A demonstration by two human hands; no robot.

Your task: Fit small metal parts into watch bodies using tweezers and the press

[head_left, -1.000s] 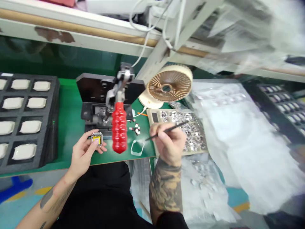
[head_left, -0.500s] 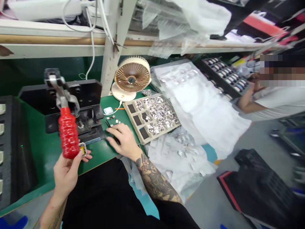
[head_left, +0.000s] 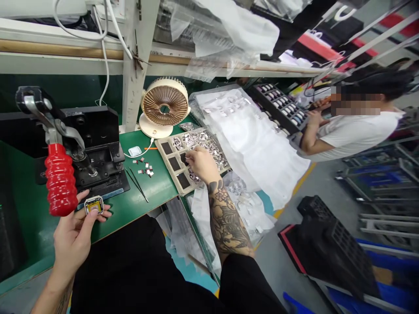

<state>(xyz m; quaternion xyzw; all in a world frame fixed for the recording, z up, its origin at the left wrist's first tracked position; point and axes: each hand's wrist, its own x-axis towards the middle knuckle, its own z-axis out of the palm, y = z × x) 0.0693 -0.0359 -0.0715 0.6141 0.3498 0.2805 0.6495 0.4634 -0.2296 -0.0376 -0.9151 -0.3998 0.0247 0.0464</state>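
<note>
My left hand [head_left: 73,235] grips a small smartwatch case [head_left: 94,206] with its open side up, showing yellow and silver parts inside. Its thumb presses on the near edge of the case, just below the red handle [head_left: 60,179] of a black toggle press [head_left: 98,163]. My right hand [head_left: 204,165] reaches over the compartment tray [head_left: 179,181], fingertips pinched at a middle compartment; whatever is between them is hidden. Small silvery parts [head_left: 196,139] fill several of the tray's cells. A pair of tweezers [head_left: 137,185] lies on the green table beside a few loose small parts [head_left: 149,168].
A cream desk fan [head_left: 164,109] stands behind the tray. White sheeting [head_left: 255,126] covers a big tray on the right, and bagged parts [head_left: 248,213] lie nearer. A co-worker [head_left: 356,131] sits beyond, by a black rack of parts [head_left: 281,104]. A shelf edge [head_left: 65,59] spans above.
My right hand has left the tweezers on the table and moved right, onto the parts tray. My left hand still holds the watch case. The whole view has shifted to the right.
</note>
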